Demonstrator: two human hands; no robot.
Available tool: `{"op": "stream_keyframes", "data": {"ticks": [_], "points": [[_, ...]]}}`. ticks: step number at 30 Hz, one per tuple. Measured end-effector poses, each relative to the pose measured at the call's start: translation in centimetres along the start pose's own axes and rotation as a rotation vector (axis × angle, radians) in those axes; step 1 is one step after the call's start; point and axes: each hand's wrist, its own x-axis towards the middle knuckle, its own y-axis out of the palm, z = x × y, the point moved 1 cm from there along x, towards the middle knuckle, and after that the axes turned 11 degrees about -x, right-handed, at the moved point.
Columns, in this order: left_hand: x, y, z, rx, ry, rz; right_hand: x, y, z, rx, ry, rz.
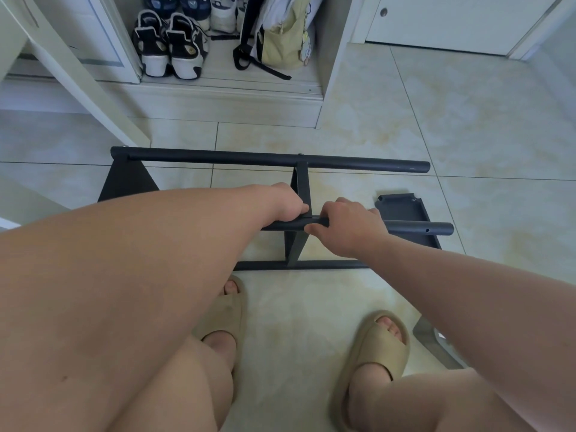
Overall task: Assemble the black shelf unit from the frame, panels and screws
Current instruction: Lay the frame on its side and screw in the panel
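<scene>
The black shelf frame lies on its side on the tiled floor in front of me. Its far tube (pixel 249 159) runs left to right, with a middle panel (pixel 300 188) standing between the tubes and an end panel (pixel 127 179) at the left. My left hand (pixel 288 202) grips the near tube (pixel 414 227) where the middle panel meets it. Just to its right, my right hand (pixel 346 227) curls round the same tube. A loose black panel (pixel 402 207) lies on the floor behind the tube's right end. No screws are visible.
An open white cupboard holds several shoes (pixel 170 45) and a yellow-green bag (pixel 280 42) at the back. A white cupboard door (pixel 71 76) slants in at the left. My feet in beige slippers (pixel 377 353) stand close to the frame. A grey piece (pixel 436 344) lies at the lower right.
</scene>
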Motion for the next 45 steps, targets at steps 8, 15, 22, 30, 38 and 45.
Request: {"op": "stream_keyframes", "data": {"ticks": [8,15,22,30,38,45], "points": [[-0.1,1.0,0.3,-0.006,-0.014,-0.031,-1.0,0.2,-0.3,-0.074,-0.092,-0.030],[-2.8,0.9,-1.3,-0.025,-0.038,-0.241,-3.8,-0.8,-2.4,-0.031,-0.152,-0.041],[-4.8,3.0,-6.2,-0.055,0.425,-0.368,-8.9,0.7,-9.5,-0.073,-0.053,-0.041],[-4.5,12.3,-14.3,0.137,0.742,-0.147,-15.3,6.2,-21.3,-0.095,0.231,0.088],[-2.1,24.6,-17.6,0.683,0.977,0.131,-16.5,15.3,-31.6,0.000,0.404,0.459],[2.2,32.7,-16.7,0.851,1.171,0.229,-12.6,23.5,-34.0,0.080,0.359,0.561]]}}
